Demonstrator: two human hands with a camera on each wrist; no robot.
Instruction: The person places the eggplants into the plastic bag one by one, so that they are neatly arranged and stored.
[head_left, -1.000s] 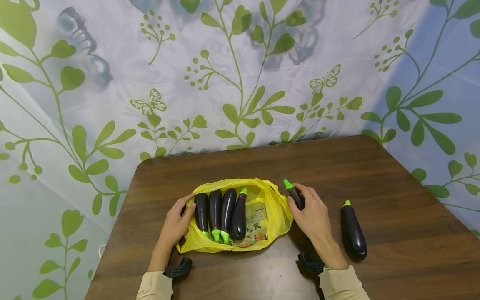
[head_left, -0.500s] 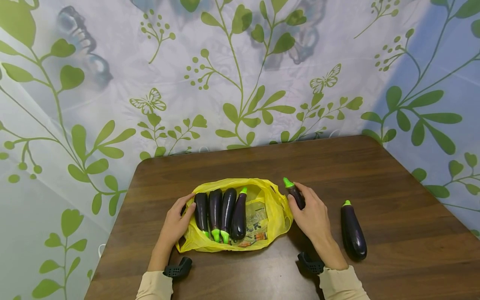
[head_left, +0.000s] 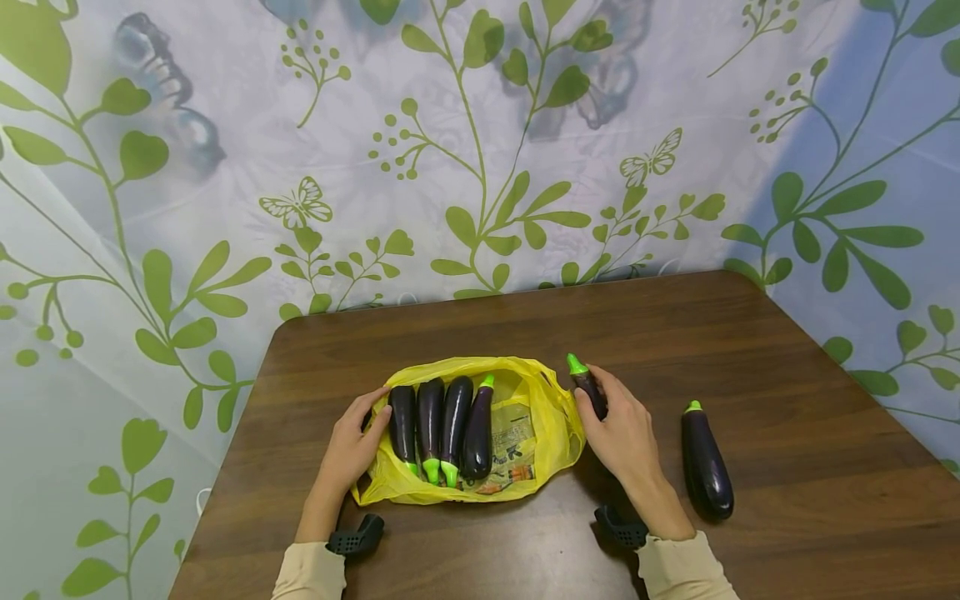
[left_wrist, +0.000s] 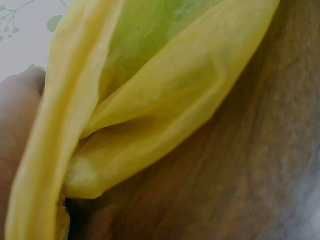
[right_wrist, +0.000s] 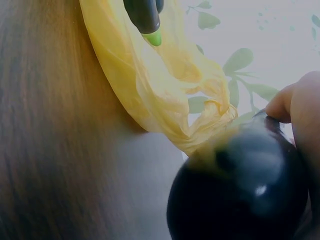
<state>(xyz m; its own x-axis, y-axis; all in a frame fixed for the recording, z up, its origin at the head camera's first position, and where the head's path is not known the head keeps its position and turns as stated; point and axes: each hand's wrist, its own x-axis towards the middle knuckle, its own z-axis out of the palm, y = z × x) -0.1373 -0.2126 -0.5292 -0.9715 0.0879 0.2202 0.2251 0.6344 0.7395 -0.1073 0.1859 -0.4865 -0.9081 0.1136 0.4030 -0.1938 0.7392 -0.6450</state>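
Note:
A yellow plastic bag (head_left: 555, 417) lies with its mouth spread on the brown table, several dark eggplants (head_left: 455, 421) side by side in its left part. My left hand (head_left: 351, 442) holds the bag's left rim, thumb over the edge; in the left wrist view the yellow plastic (left_wrist: 150, 100) covers most of that hand. Just right of the bag, my right hand (head_left: 626, 429) grips an eggplant (head_left: 588, 390), green stem pointing away from me. The right wrist view shows this eggplant's round dark end (right_wrist: 240, 195) up close, near the bag.
Another eggplant (head_left: 707, 462) lies on the table (head_left: 810, 467) to the right of my right forearm. Printed paper or print (head_left: 510, 446) shows at the bag's bottom, right of the eggplants. A leaf-patterned cloth (head_left: 420, 167) hangs behind the table's far edge.
Almost nothing differs. The eggplant in my right hand has risen or shifted away very slightly; the left hand and the bag stay put.

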